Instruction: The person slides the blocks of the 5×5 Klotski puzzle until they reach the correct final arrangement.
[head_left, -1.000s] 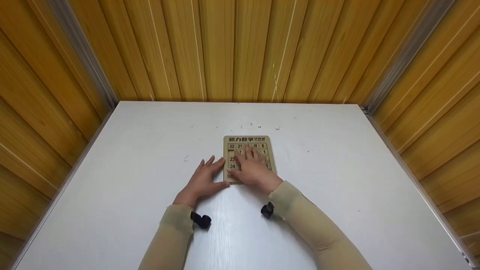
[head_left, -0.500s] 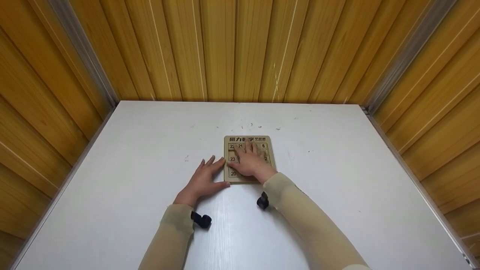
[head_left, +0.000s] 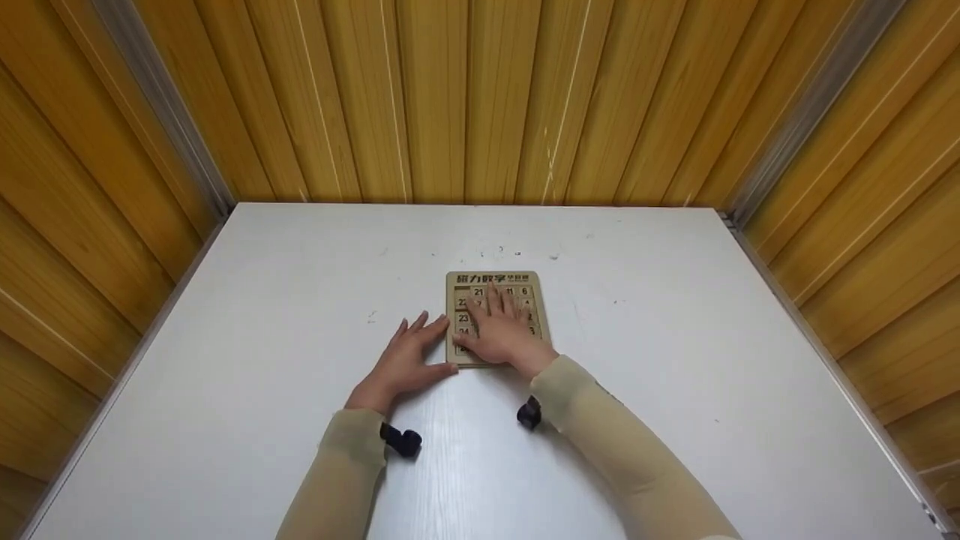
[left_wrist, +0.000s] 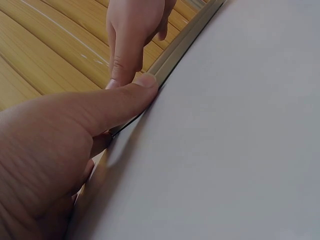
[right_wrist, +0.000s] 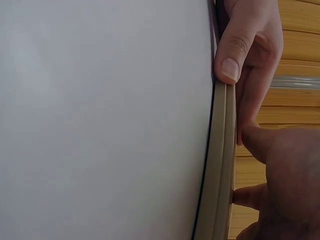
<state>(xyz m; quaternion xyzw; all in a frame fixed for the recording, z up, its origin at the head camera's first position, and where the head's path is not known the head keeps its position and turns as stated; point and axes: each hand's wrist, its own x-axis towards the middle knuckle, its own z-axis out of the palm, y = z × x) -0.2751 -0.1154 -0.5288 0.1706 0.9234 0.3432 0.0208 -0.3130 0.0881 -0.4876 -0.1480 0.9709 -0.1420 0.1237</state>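
Observation:
A tan sliding number puzzle (head_left: 480,278) lies flat on the table, its numbered tiles partly hidden under my right hand (head_left: 501,334). That hand spreads its fingers over the tiles, the index fingertip beside the 22 tile (head_left: 462,303). An empty slot (head_left: 462,290) shows at the top left, above that tile. My left hand (head_left: 409,356) holds the near left corner, thumb at the near edge and index finger along the left side. In the right wrist view, the left thumb (right_wrist: 231,62) presses the puzzle's near edge (right_wrist: 220,165), and right fingertips (right_wrist: 242,195) touch its top.
The white table (head_left: 660,300) extends around the puzzle, with small dark marks (head_left: 517,253) beyond it. Wood-patterned panels (head_left: 480,97) rise behind the table and at both sides. A small black camera (head_left: 405,441) sits at the left wrist, another (head_left: 529,414) at the right.
The 22 tile has slid down from the top left slot, leaving that slot empty. My right hand first moved away from me, then back a little. The left hand stays in place.

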